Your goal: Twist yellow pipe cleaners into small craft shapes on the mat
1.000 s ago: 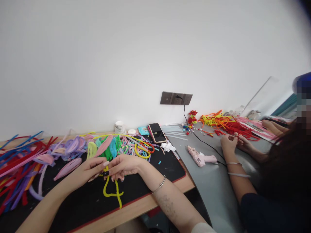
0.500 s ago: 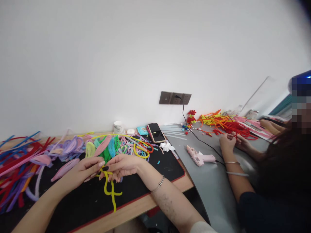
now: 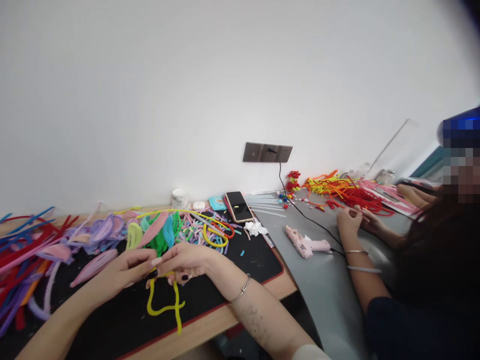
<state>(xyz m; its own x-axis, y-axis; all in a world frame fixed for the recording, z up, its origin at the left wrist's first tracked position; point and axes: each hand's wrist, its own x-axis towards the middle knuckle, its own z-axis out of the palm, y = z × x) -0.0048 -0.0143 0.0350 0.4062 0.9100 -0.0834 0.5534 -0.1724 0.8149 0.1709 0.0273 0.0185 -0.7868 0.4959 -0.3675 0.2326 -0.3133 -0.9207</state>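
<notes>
One yellow pipe cleaner [image 3: 177, 312]: held over the front of a black mat [image 3: 112, 320], its upper part hidden between the hands, its lengths hanging below in a bent loop with one strand crossing another. Left hand [image 3: 137, 266]: fingers pinched on the yellow strand at the top. Right hand [image 3: 187, 261]: fingers closed on the same strand, dark-nailed thumb against the left fingertips. Handling, as judged: keep both pinches close to the bend; turn in small amounts, since a wire core would probably kink or spring back; hold the hanging lengths apart so they do not snag; press lightly, to spare the fuzz. Surface: one wood-edged counter [image 3: 213, 327] under the mat; purple pipe cleaner bundles [image 3: 112, 230] at left; short pastel pieces [image 3: 191, 234] beyond the right hand; one white cup [image 3: 180, 200]; one phone [image 3: 240, 206]; one crumpled tissue [image 3: 255, 228]. Adjoining: one grey counter [image 3: 311, 295], bearing one pink glue gun [image 3: 306, 245] and loose red pipe cleaners [image 3: 371, 202]; a co-worker's hands [image 3: 348, 222] above it, fingers together, contents too small to tell. Room: one plain pale wall [image 3: 150, 100]; one dark socket panel [image 3: 267, 152], black cord [image 3: 309, 218] plugged in.
</notes>
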